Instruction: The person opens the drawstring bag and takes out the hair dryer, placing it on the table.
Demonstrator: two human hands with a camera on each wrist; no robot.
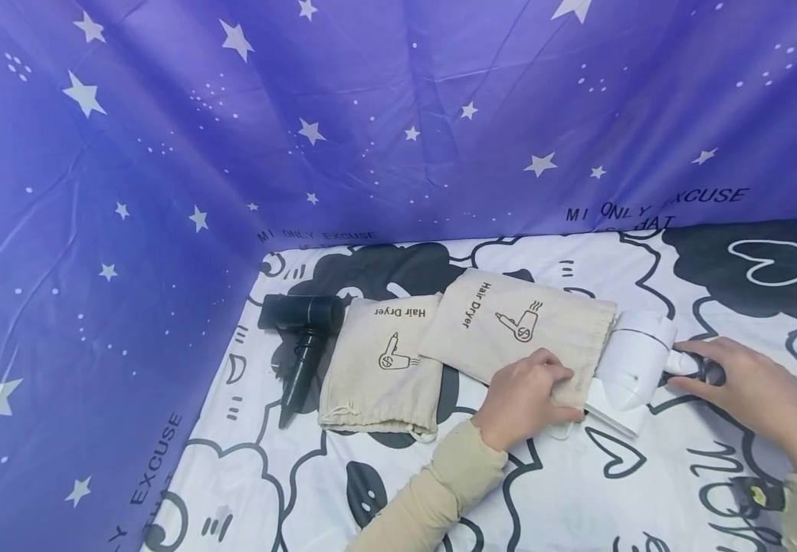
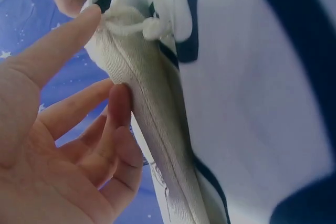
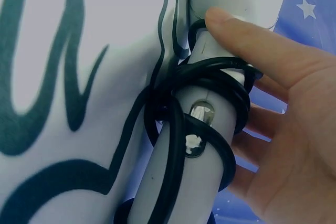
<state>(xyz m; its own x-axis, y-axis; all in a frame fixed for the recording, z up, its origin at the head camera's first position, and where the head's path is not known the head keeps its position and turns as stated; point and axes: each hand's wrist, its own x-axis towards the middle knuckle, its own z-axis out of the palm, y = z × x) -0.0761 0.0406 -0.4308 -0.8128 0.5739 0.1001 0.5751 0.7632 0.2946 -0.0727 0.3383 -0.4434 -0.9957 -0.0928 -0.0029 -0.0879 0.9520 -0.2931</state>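
A white hair dryer (image 1: pixel 636 360) lies at the mouth of a beige drawstring bag (image 1: pixel 557 303) printed "Hair Dryer". My right hand (image 1: pixel 743 383) grips its handle (image 3: pixel 202 166), which has a black cord (image 3: pixel 226 85) wound round it. My left hand (image 1: pixel 526 399) holds the bag near its mouth, the thumb at the opening and curled fingers on the cloth. White drawstring loops (image 2: pixel 142 9) hang by the thumb. A white flat-edged piece (image 1: pixel 619 418) shows beneath the dryer; what it belongs to is unclear.
To the left lie a second "Hair Dryer" bag (image 1: pixel 385 391), partly under the first, and a black hair dryer (image 1: pixel 302 314) with its handle towards me. Everything rests on a patterned black-and-white cloth (image 1: pixel 302 491). Purple star-printed fabric (image 1: pixel 371 115) hangs behind and at the left.
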